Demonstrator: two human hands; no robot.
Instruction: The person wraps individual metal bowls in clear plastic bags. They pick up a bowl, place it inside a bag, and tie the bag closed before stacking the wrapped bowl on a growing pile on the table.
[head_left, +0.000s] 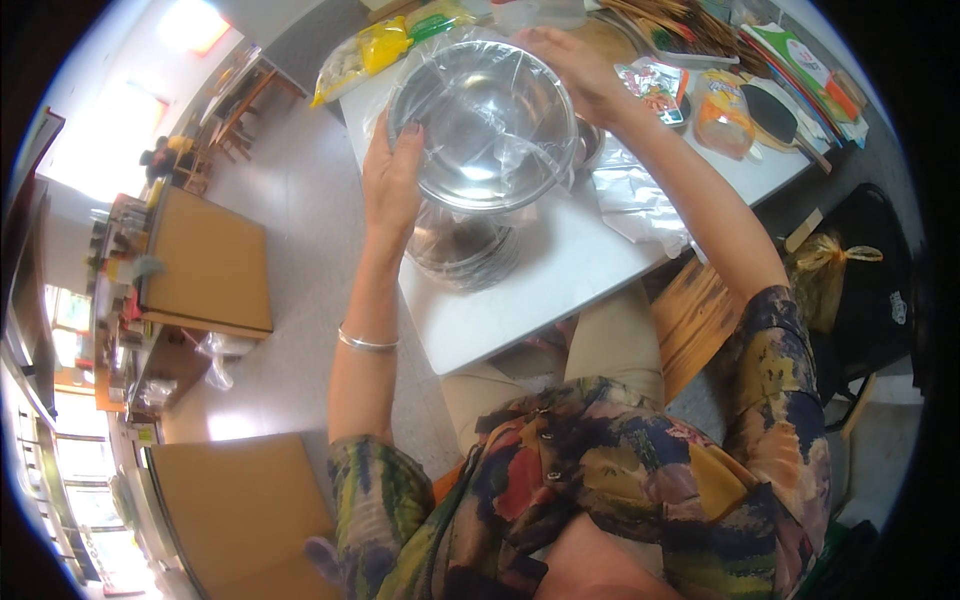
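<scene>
A round stainless steel bowl (480, 124), its inside facing up toward me, has clear plastic film (517, 161) wrinkled across its mouth. My left hand (394, 176) grips the bowl's left rim, thumb on top and fingers hidden beneath. At the far right rim lies my right hand (574, 75), its fingers against the bowl and film; part of its grip is hidden. Below the bowl, on the white table (457, 330), stands a stack of metal bowls (465, 251) in clear plastic. Another small metal bowl (591, 146) shows partly behind the right rim.
Clear plastic bags (637, 195) lie right of the bowl. Farther right are a food packet (654, 86), an orange-labelled plastic bag (724, 112), a dark paddle (769, 112) and booklets (806, 67). A yellow packet (367, 56) sits at the far left edge. A wooden bench (694, 315) stands beside my legs.
</scene>
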